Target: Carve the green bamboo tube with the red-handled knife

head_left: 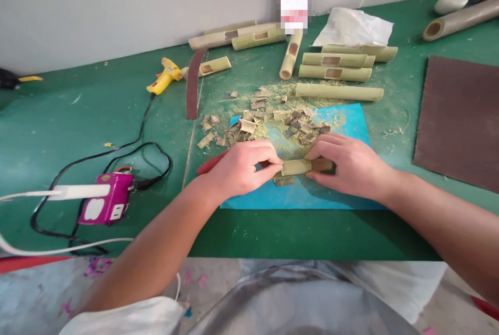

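My left hand (247, 166) has its thumb and forefinger pinched at the left end of a pale green bamboo piece (296, 167). At the other end, the fingers of my right hand (343, 160) close around it. A brown part (324, 165) shows beneath the right palm; whether it belongs to the same piece I cannot tell. Both hands are over a blue mat (249, 201). From under the left wrist pokes a red handle (212, 162), its other end hidden. Small cut bamboo chips (248, 126) and yellowish shavings lie just beyond the hands.
Several bamboo tubes with cut windows (335, 73) lie at the back. A brown sandpaper strip (192, 85) and a yellow glue gun (166, 76) are at left, with a purple power socket (107, 198) and trailing cords. On the right is a brown sheet (458, 121).
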